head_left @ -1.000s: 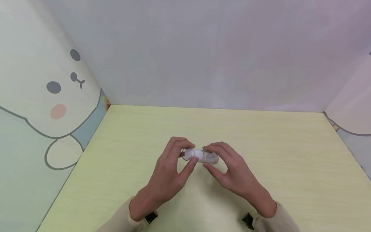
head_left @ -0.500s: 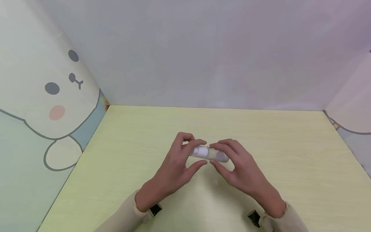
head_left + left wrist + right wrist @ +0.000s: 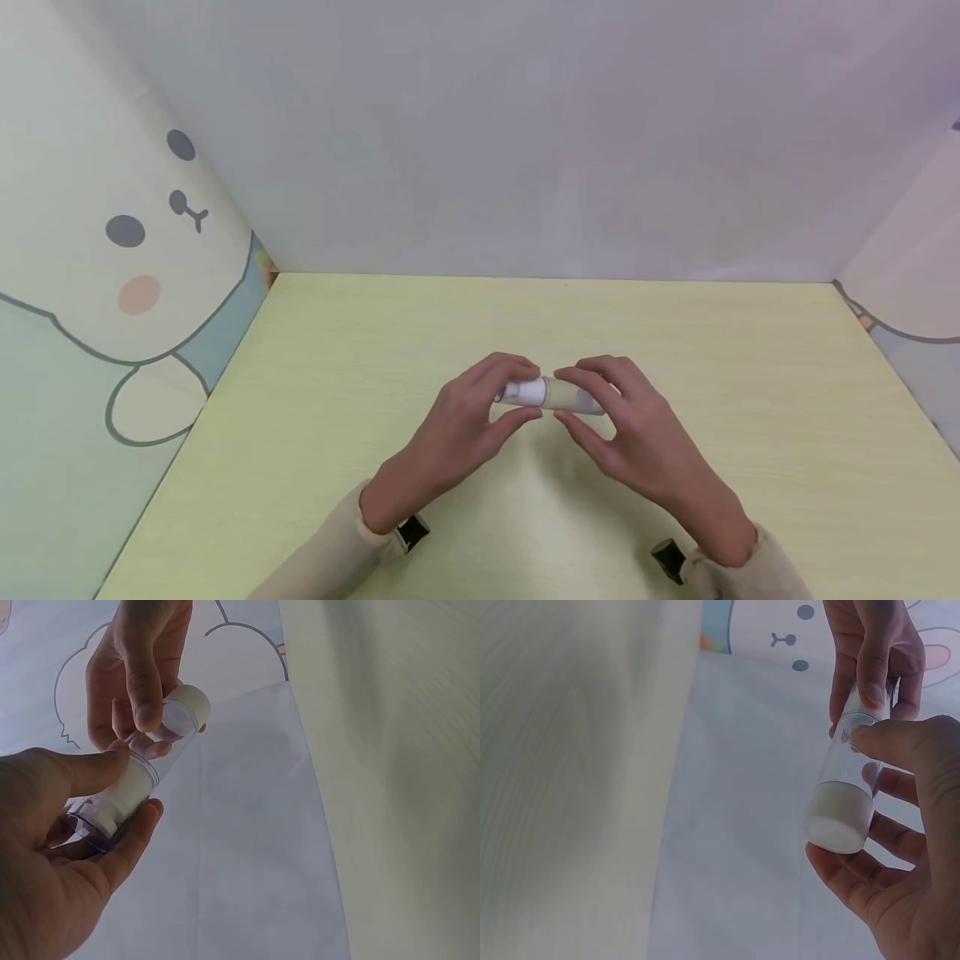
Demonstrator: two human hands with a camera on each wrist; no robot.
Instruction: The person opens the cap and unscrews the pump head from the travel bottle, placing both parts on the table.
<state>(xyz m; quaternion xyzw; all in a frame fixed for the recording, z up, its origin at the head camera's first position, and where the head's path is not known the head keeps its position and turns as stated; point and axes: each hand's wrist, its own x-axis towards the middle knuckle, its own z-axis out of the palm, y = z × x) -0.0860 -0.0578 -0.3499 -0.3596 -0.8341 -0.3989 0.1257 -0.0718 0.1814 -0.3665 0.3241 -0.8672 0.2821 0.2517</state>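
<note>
A slim clear pump bottle (image 3: 561,393) lies almost level between my two hands above the table. My left hand (image 3: 459,427) grips its left end, thumb and fingers around the white collar (image 3: 129,786). A see-through cap (image 3: 91,829) covers the pump head at that end. My right hand (image 3: 643,435) holds the clear body, its thumb on the near side and fingers on the far side in the head view. The bottle's white base (image 3: 840,819) points toward the right palm in the right wrist view. Fingers hide part of the body.
The pale wood-look table (image 3: 360,333) lies beneath both hands. A plain greyish-white sheet (image 3: 555,142) rises at its back edge, and cartoon-print panels (image 3: 157,258) stand at the sides. Small black devices (image 3: 667,560) sit at both cuffs.
Both hands and the bottle have drifted a little to the right in the head view. The left fingers have shifted along the collar, opening and then closing around it again.
</note>
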